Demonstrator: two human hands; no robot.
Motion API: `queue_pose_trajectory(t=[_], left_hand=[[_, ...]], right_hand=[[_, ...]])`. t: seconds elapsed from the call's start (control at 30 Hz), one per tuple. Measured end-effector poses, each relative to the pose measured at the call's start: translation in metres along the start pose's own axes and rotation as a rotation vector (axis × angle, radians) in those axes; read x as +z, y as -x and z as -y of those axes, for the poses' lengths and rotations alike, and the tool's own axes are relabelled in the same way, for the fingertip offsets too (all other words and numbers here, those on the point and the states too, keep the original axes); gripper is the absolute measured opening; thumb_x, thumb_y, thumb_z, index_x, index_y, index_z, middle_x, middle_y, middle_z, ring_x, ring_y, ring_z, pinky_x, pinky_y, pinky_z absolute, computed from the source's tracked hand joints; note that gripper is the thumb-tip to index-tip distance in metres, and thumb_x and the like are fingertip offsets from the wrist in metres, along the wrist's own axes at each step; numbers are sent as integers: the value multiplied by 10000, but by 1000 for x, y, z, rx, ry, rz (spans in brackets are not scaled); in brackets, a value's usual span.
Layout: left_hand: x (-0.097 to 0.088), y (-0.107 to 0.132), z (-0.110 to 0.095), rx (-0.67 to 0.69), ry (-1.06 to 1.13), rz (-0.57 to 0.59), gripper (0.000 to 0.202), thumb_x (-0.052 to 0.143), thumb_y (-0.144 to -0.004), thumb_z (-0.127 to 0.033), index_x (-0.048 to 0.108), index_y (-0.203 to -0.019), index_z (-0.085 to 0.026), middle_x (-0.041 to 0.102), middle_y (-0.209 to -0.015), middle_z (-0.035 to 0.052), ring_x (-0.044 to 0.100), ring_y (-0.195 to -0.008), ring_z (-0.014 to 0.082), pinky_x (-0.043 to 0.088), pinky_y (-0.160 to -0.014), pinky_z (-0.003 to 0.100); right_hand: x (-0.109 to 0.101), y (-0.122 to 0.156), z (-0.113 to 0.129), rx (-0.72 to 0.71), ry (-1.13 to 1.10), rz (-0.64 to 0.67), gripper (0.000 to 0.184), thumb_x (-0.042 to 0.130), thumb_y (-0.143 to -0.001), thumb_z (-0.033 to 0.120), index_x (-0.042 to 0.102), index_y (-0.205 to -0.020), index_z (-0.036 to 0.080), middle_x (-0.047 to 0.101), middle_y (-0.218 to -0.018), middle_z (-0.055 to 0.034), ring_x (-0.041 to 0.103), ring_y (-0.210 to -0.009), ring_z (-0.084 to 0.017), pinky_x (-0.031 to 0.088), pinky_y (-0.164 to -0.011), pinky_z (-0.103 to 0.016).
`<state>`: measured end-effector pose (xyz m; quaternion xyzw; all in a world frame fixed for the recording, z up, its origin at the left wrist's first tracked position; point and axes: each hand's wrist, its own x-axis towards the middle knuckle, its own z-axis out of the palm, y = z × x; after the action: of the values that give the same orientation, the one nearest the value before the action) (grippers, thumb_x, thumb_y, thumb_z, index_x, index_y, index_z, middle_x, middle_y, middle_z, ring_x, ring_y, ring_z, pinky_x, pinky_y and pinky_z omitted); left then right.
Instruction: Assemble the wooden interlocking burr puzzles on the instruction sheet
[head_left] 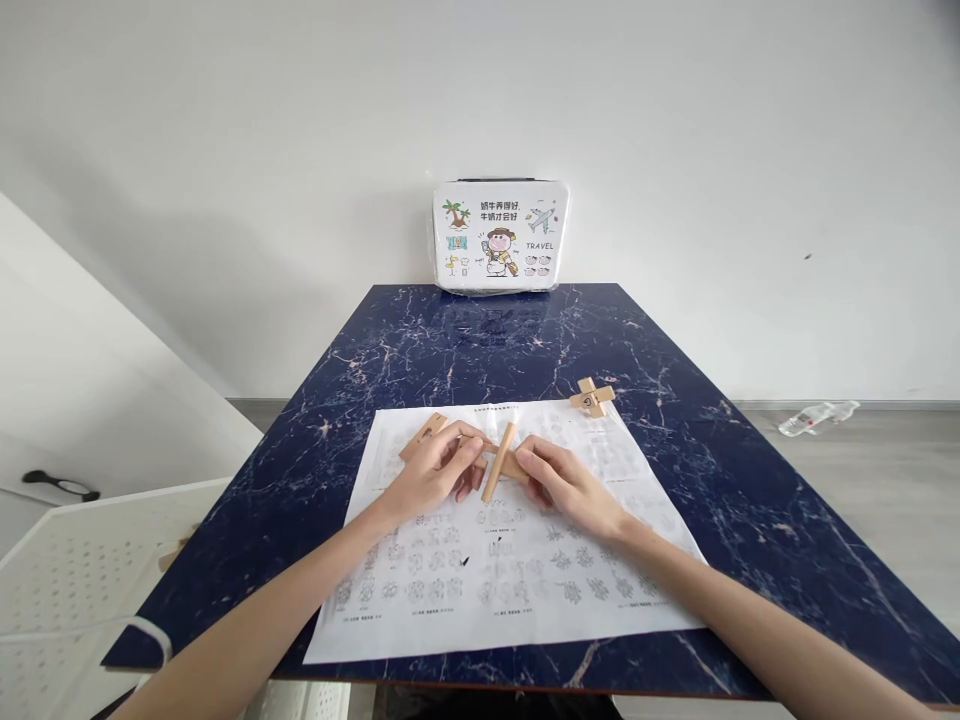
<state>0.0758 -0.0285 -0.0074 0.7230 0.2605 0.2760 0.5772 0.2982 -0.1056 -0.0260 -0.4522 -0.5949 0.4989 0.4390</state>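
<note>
My left hand (437, 468) and my right hand (568, 485) meet over a white printed sheet (495, 580) on a dark blue marble-patterned table (750, 520). Between them they pinch crossed wooden puzzle bars (499, 462): one bar stands tilted across another that runs between my fingertips. A loose wooden piece (422, 436) lies on the sheet just behind my left hand. An assembled small wooden cross (592, 397) rests at the sheet's far right corner, apart from both hands.
A white illustrated box (500, 237) stands against the wall at the table's far edge. A white perforated rack (75, 580) sits left of the table. A clear plastic bottle (817, 416) lies on the floor to the right.
</note>
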Motion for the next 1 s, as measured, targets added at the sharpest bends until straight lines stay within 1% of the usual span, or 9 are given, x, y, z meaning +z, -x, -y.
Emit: queue_pose_trajectory(t=[0.1, 0.17, 0.23, 0.3, 0.4, 0.5, 0.67, 0.87, 1.0], left_hand=[[-2, -1, 0, -1, 33, 19, 359, 515, -1090, -527, 585, -1070, -176, 655, -698, -6, 556, -487, 104, 421, -478, 225], [-3, -1, 0, -5, 58, 46, 353, 512, -1094, -523, 576, -1070, -177, 677, -707, 3, 558, -489, 101, 408, -481, 223], [-4, -1, 0, -5, 88, 65, 348, 515, -1093, -528, 555, -1071, -184, 700, -724, 13, 565, -500, 103, 410, -487, 223], [-4, 0, 0, -5, 121, 75, 346, 527, -1086, -537, 536, -1079, -192, 706, -727, 10, 565, -508, 104, 408, -489, 223], [-4, 0, 1, -23, 158, 95, 357, 559, -1069, -551, 528, -1090, -195, 671, -703, -15, 561, -506, 102, 398, -485, 222], [-5, -1, 3, -57, 176, 139, 390, 569, -1057, -573, 537, -1092, -186, 659, -715, -13, 576, -527, 106, 402, -495, 226], [-6, -1, 2, -68, 190, 175, 402, 562, -1057, -583, 539, -1055, -182, 682, -746, 10, 579, -551, 108, 398, -512, 233], [-5, -2, 1, -62, 176, 141, 391, 566, -1059, -568, 565, -1040, -177, 666, -726, 5, 566, -546, 112, 398, -511, 241], [-5, -2, 1, -45, 190, 146, 377, 569, -1063, -548, 572, -1030, -173, 665, -728, 5, 555, -542, 106, 398, -509, 237]], right_hand=[[-1, -2, -2, -17, -160, 41, 390, 522, -1069, 602, 593, -1121, 222, 624, -828, -19, 572, -703, -170, 454, -594, -297], [-2, -3, -5, -45, -286, 108, 414, 529, -1072, 586, 583, -1276, 229, 673, -1034, -85, 639, -880, -209, 502, -643, -310], [-5, -4, -7, -65, -391, 185, 441, 556, -1071, 556, 555, -1380, 240, 685, -1161, -123, 665, -985, -230, 522, -674, -312], [-7, -5, -8, -65, -458, 254, 485, 612, -1056, 519, 519, -1448, 249, 700, -1192, -134, 693, -985, -230, 529, -672, -304], [-8, -5, -7, -54, -506, 346, 581, 675, -1029, 499, 454, -1513, 265, 723, -1179, -130, 739, -881, -209, 519, -616, -275], [-8, -5, -8, -51, -548, 419, 630, 685, -1024, 512, 401, -1531, 270, 751, -1091, -103, 766, -764, -187, 501, -554, -245], [-8, -4, -10, -17, -570, 383, 570, 677, -1024, 527, 416, -1454, 257, 770, -901, -35, 743, -594, -151, 477, -492, -215], [-9, -4, -5, 48, -538, 346, 565, 700, -987, 577, 443, -1392, 278, 789, -947, -47, 710, -489, -137, 437, -409, -207], [-9, -3, -8, 49, -535, 313, 506, 695, -987, 581, 470, -1327, 281, 784, -859, -10, 659, -419, -120, 408, -391, -204]])
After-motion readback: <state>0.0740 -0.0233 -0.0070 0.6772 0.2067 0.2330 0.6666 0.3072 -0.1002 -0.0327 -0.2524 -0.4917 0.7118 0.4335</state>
